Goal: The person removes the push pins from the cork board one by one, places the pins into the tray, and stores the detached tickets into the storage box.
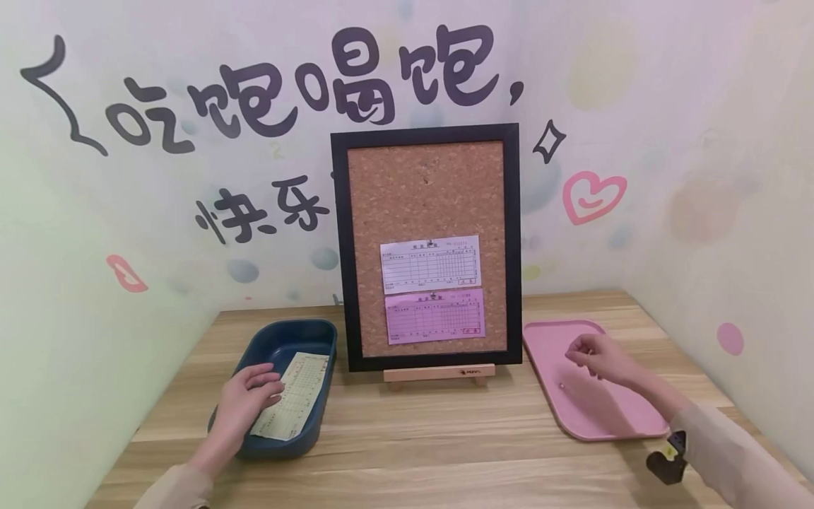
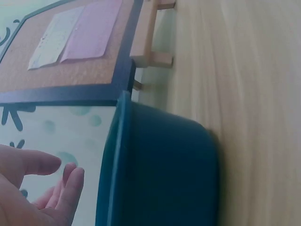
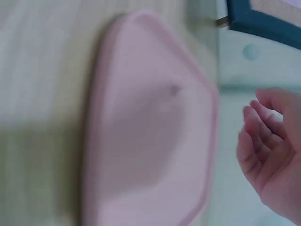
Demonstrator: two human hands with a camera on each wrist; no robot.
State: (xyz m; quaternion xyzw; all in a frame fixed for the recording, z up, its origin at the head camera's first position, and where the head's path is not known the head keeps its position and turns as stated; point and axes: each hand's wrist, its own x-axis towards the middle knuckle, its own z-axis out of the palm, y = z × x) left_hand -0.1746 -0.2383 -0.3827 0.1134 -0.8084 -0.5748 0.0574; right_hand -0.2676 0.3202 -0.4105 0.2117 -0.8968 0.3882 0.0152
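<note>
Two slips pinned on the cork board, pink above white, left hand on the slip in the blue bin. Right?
Not quite. The head view shows the white slip above the pink slip on the cork board. The left hand does rest on the slip in the blue bin.

Light wood table (image 1: 432, 438), plank grain running left-right, pushed into a wall corner. Directly on it, 3 things. Dark blue tub (image 1: 309, 424) at left, nr the front-left corner. Small wooden easel (image 1: 439, 374) at centre, twd the back edge, w/ a black-framed cork board (image 1: 426, 191) propped on it. Pink tray (image 1: 585, 417) at right, angled, running from mid-table twd the front-right corner. Tub and tray well apart, easel between them.
</note>
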